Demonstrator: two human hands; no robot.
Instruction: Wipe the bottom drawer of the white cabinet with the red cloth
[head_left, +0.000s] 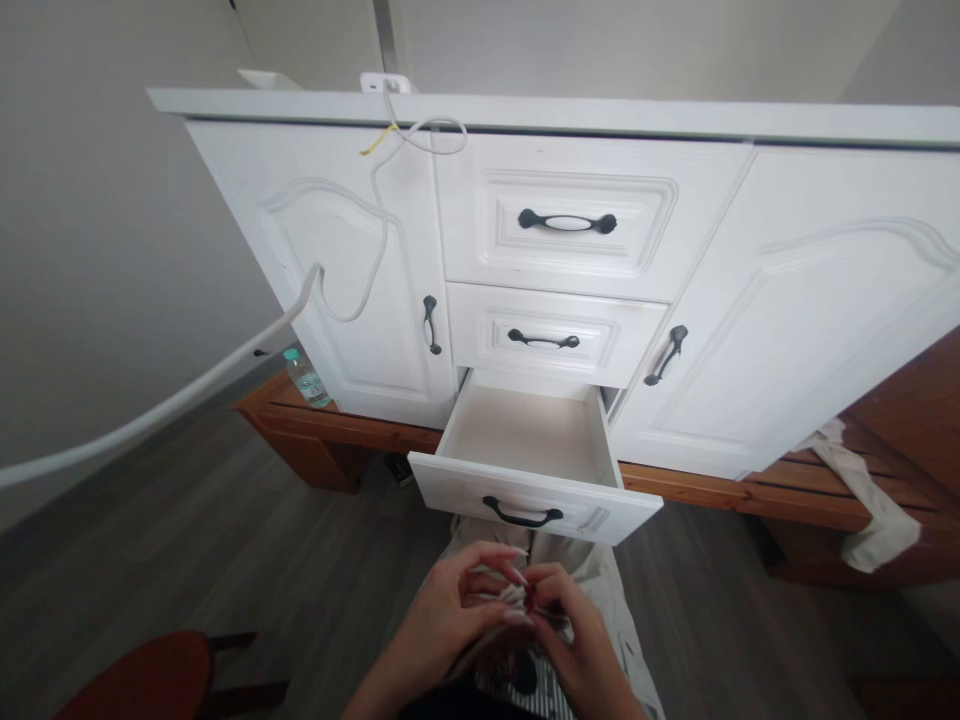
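Gray wood-look flooring (322,580) spreads below a white cabinet (360,330) that stands on a brown wooden surface (360,420), with a pale wall behind. Its lowest drawer (450,485) juts out toward the person, while the two drawer fronts above sit flush. Just in front of that drawer, above light trousers (619,620), the left hand (461,605) and right hand (566,620) meet, their fingertips nearly touching. Both have a closed grip on a small pale item (514,594) between them, showing a dark red spot at the right fingertips; it is too small and partly covered to identify. At left, a capped bottle (307,382) stands beside the cabinet, and a white cable (382,230) hangs from the top. At right, a whitish cloth (862,495) drapes over the surface's edge. A reddish-brown stool (142,680) shows at lower left.
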